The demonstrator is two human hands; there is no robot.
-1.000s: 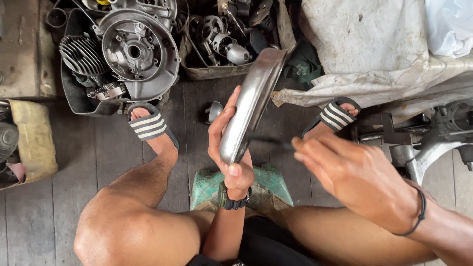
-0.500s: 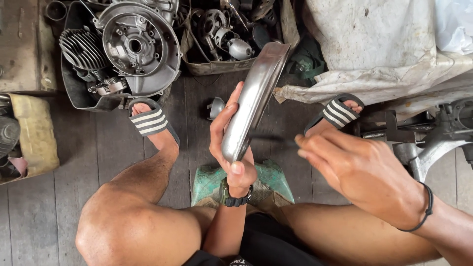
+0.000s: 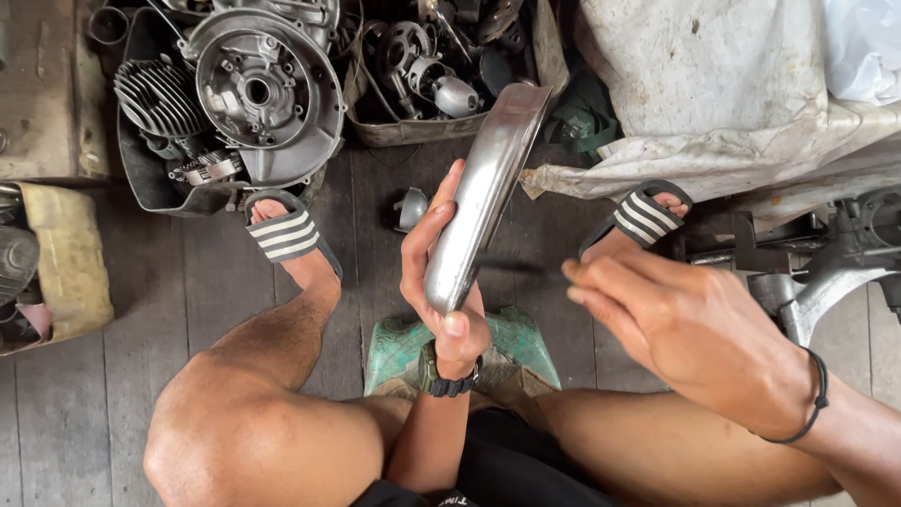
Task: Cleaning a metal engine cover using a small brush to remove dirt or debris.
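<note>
My left hand (image 3: 441,282) grips the lower end of a long curved shiny metal cover (image 3: 483,192), holding it upright and tilted between my knees. My right hand (image 3: 680,324) is closed around a thin dark tool (image 3: 521,268) whose tip touches the cover's right edge near its lower end. A dark watch (image 3: 441,376) sits on my left wrist and a black cord bracelet (image 3: 807,404) on my right. I sit on a low green stool (image 3: 511,338), with my feet in striped sandals on the wooden floor.
An engine casing with cooling fins (image 3: 253,94) lies in a black tub at the top left. A tray of small metal parts (image 3: 422,75) stands behind the cover. A dirty white cloth (image 3: 713,84) covers the top right. Metal frame parts (image 3: 826,263) lie at right, a yellowish container (image 3: 61,253) at left.
The view has shifted slightly. My right hand with the tool stays against the cover's edge, moving only a little. My left hand keeps the same grip.
</note>
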